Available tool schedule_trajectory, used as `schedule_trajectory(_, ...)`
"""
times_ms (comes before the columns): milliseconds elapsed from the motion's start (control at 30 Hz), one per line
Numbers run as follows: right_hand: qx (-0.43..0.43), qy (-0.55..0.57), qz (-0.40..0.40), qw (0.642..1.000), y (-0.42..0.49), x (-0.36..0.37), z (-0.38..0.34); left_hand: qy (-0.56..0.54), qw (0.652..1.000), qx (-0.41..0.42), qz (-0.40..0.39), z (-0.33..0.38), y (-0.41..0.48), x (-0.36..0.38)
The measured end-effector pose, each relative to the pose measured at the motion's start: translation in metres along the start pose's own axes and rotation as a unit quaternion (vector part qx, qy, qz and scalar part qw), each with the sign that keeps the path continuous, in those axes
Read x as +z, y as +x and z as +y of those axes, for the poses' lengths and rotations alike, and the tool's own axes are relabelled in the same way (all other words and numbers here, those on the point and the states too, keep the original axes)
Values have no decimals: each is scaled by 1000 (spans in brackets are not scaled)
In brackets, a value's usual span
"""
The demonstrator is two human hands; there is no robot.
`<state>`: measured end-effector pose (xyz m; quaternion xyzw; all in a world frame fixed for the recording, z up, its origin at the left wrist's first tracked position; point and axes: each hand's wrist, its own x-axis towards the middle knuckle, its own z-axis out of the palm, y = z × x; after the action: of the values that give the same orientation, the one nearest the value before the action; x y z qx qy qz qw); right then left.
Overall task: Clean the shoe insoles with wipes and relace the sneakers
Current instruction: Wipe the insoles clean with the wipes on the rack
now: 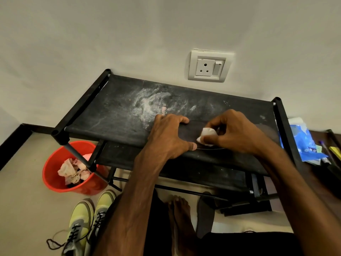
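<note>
Dark insole point(187, 133) lies on the rack point(110, 111) under both grips, our left hand point(169, 137) clasping its edges, right hand point(238, 133) pinching the wipe point(206, 135) just beside; we judge a hard stroke could skid it loose.

Black fabric-topped shoe rack point(114, 115), frame centre: top shelf smeared with white dust mid-surface; one dark insole point(188, 133) flat on it, centre right. Floor point(27, 209), lower frame: red bucket point(55, 183) at left, yellow-green sneakers point(86, 218) bottom left, second insole point(204, 218) bottom centre-right.
</note>
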<state>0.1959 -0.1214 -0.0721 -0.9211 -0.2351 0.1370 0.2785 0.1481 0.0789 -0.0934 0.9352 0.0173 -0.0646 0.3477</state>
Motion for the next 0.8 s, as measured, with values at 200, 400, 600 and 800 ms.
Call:
schedule_trajectory(200, 36, 70, 148, 986, 0, -3, 10, -2, 1000, 8, -1, -1, 0, 0)
schedule_trajectory(400, 54, 86, 181, 978, -5, -3, 16, 30, 999, 33, 7, -1, 1, 0)
schedule_trajectory(600, 23, 71, 181, 981, -9, -2, 17, 41, 995, 73, 46, -6, 2, -1)
schedule_trajectory(800, -21, 39, 179, 983, -2, 3, 15, 33, 994, 99, 24, -3, 3, 2)
